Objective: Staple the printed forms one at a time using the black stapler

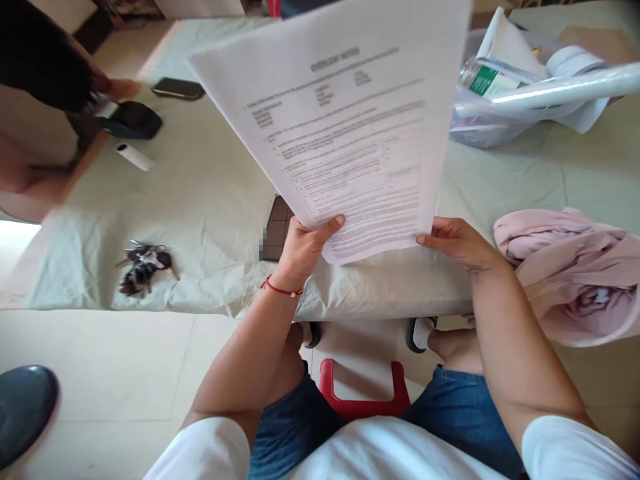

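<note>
A printed paper sheet with lines of text is held up in front of me, above the table. My left hand grips its lower left corner with the thumb on top. My right hand pinches its lower right corner. A red thread band circles my left wrist. A dark tablet-like object lies on the table, partly hidden behind the paper and my left hand.
The table wears a pale green cloth. A bunch of keys lies at left, a small white roll, a black pouch and a phone farther back. Pink cloth lies right; a plastic bag with a bottle sits far right. Another person stands at far left.
</note>
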Available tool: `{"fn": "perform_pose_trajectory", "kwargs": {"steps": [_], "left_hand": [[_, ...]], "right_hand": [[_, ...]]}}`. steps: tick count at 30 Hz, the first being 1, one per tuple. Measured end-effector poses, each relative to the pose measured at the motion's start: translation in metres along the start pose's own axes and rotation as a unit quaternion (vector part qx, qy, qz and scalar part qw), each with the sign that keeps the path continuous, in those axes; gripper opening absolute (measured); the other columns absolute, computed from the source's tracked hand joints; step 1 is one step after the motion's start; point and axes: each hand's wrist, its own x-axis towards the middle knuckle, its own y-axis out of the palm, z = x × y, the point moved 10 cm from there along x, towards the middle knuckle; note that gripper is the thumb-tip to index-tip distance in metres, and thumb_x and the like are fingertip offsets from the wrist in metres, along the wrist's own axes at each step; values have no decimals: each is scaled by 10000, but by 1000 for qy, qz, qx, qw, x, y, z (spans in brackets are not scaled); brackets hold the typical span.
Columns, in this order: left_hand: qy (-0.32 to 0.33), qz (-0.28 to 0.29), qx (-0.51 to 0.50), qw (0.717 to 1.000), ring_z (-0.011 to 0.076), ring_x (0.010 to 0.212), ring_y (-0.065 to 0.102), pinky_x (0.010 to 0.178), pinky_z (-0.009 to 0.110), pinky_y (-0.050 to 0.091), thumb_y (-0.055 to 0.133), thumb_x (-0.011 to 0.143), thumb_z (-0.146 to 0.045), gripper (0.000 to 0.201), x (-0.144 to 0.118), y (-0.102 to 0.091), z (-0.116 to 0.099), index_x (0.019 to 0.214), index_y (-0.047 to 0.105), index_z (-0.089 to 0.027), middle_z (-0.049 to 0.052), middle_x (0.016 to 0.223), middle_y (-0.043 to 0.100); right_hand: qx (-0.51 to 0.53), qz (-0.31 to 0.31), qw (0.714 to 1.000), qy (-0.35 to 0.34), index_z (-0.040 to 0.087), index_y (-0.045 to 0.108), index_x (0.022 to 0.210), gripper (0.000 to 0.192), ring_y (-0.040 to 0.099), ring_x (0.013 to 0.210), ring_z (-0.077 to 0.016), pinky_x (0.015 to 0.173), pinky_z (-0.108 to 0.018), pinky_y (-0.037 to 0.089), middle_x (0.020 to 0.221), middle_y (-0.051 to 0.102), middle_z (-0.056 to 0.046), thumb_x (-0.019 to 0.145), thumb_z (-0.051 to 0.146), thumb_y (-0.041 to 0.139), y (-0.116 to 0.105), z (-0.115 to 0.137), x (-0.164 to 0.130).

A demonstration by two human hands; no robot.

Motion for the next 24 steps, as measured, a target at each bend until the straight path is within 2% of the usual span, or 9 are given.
{"fn": "perform_pose_trajectory", "kwargs": {"steps": [3,5,7,11,13,15,18,21,24], "left_hand": [[13,63,58,996,383,1316,762,1212,577,585,961,818,-562,407,-5,19,-3,1026,869,-224,102,1171,876],[8,122,85,989,387,1293,768,1194,585,596,965,812,-551,391,-8,33,-2,1012,869,-230,100,1141,878],[1,146,82,986,388,1294,766,1187,587,602,987,778,-538,425,-7,36,-1,1053,867,-237,101,1167,877],[-14,120,42,992,400,1343,745,1220,596,581,1035,708,-507,519,1,25,-1,1108,859,-229,119,1241,865],[-18,133,38,990,405,1363,736,1239,595,565,1059,670,-492,574,-1,26,-2,1141,857,-233,118,1284,856],[-30,168,55,984,407,1359,738,1245,585,560,1068,663,-464,585,-6,32,1,1161,859,-239,106,1305,854],[-38,191,83,977,405,1306,765,1225,587,574,1039,716,-468,495,-14,36,4,1115,871,-229,104,1249,871],[-8,163,80,983,374,1313,767,1243,575,565,971,804,-535,453,-13,33,-1,1141,871,-249,97,1300,862],[21,134,66,989,346,1375,740,1292,556,527,888,904,-563,413,-9,30,-6,1194,864,-271,81,1391,834]], "right_hand": [[6,-66,997,-29,316,873,1184,477,730,1388,-366,1240,-562,554,1305,855,-25,775,518,1015,-7,4,4],[0,-120,991,-68,334,840,1264,604,662,1484,-368,1271,-538,538,1413,815,-23,720,490,1053,-12,13,5],[-4,-142,985,-95,348,795,1362,751,601,1553,-366,1299,-532,516,1483,780,-23,680,496,1072,-12,20,5],[33,-111,988,-101,332,791,1370,780,621,1534,-382,1290,-569,519,1447,800,-34,671,554,1059,-5,19,7],[44,-89,991,-95,345,803,1353,751,639,1515,-378,1280,-560,533,1452,798,-21,673,530,1063,-2,15,7],[36,-78,993,-76,358,826,1301,695,659,1490,-381,1265,-560,553,1441,803,-5,668,515,1068,-1,8,6],[31,-99,993,-50,360,840,1258,640,666,1480,-394,1264,-588,552,1408,818,-3,690,574,1045,-5,2,3],[29,-117,991,-56,367,814,1352,697,617,1542,-377,1318,-579,500,1438,805,-8,734,621,1010,-4,6,2],[38,-104,992,-63,378,806,1397,713,629,1533,-364,1321,-559,495,1456,798,-1,758,633,994,-1,9,3]]}}
